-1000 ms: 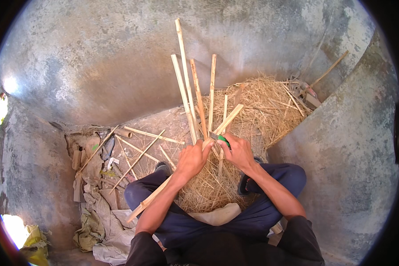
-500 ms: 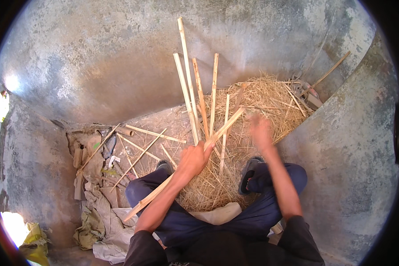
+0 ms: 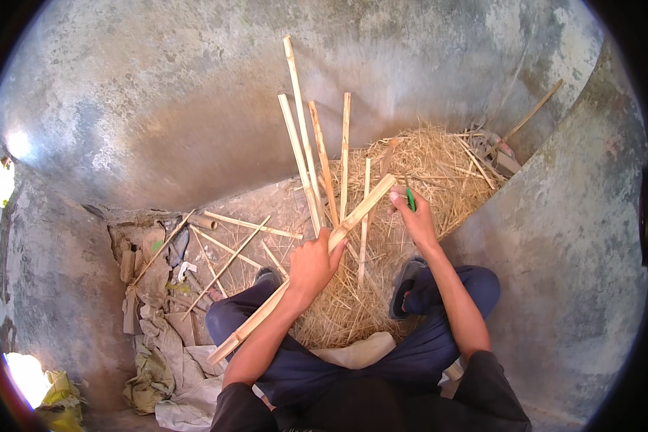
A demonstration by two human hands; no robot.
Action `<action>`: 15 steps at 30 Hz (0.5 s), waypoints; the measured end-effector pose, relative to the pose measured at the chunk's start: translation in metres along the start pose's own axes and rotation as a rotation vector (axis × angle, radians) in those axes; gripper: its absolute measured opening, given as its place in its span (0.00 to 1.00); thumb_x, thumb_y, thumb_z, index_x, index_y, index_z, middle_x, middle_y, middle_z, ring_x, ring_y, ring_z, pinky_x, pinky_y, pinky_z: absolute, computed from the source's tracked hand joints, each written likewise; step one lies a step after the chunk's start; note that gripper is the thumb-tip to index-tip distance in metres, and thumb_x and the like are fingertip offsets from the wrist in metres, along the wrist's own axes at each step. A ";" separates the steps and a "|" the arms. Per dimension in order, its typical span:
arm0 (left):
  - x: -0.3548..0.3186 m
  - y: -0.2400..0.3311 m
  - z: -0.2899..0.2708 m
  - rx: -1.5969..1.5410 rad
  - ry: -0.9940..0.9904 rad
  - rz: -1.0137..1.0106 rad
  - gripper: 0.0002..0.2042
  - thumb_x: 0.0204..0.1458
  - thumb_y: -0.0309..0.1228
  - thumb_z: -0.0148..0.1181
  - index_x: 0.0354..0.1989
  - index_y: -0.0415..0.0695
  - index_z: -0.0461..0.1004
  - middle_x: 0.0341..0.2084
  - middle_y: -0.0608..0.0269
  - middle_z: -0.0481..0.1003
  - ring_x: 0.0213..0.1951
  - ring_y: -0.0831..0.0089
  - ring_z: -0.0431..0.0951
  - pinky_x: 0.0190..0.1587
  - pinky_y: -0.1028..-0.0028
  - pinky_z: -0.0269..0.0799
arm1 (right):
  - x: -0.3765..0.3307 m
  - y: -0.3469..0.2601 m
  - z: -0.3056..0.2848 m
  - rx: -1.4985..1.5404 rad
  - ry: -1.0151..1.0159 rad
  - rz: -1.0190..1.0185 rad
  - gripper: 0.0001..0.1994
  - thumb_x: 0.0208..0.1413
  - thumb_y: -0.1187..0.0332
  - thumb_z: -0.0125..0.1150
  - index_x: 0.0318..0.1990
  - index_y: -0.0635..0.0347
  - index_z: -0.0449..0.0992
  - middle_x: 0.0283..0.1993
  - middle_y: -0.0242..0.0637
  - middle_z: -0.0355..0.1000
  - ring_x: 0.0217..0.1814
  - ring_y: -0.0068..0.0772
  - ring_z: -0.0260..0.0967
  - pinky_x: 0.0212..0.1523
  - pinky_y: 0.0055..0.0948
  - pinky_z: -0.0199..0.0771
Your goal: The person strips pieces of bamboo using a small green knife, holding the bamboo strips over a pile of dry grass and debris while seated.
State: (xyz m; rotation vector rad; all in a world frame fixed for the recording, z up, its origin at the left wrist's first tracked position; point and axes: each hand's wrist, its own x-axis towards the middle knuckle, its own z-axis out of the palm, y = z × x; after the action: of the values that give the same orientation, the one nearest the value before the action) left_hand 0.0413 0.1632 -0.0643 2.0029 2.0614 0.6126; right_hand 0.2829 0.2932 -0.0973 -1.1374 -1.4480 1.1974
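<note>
My left hand [image 3: 313, 263] grips a long split bamboo stick [image 3: 255, 322] near its middle; the stick runs from my left knee up and right toward my right hand. My right hand [image 3: 412, 218] is closed on a green-handled knife [image 3: 410, 199], held at the stick's far tip [image 3: 381, 189]. Several more bamboo strips [image 3: 306, 144] stand leaning against the grey wall just beyond both hands. Under the hands lies a heap of pale shavings and straw [image 3: 425, 173].
I sit cross-legged in dark blue trousers, with a dark shoe [image 3: 405, 286] by my right shin. Loose bamboo strips [image 3: 230, 248] and crumpled cloth [image 3: 162, 345] lie on the floor at left. Curved concrete walls [image 3: 569, 237] close in at right and behind.
My right hand lifted away from the left hand, swung out to the right, and now sits at the far tip of the stick. The left hand kept its hold.
</note>
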 end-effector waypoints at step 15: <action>-0.004 0.019 -0.006 -0.089 -0.018 0.046 0.21 0.67 0.47 0.65 0.41 0.38 0.74 0.20 0.39 0.80 0.27 0.37 0.84 0.32 0.44 0.80 | -0.003 -0.008 -0.022 0.300 0.097 0.248 0.11 0.71 0.63 0.67 0.53 0.59 0.80 0.38 0.35 0.87 0.18 0.08 0.53 0.18 0.19 0.48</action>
State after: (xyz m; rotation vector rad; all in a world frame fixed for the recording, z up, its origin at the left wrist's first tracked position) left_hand 0.0565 0.1585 -0.0508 2.0032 1.9470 0.6809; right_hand 0.3038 0.2929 -0.0874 -1.1686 -1.0336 1.4538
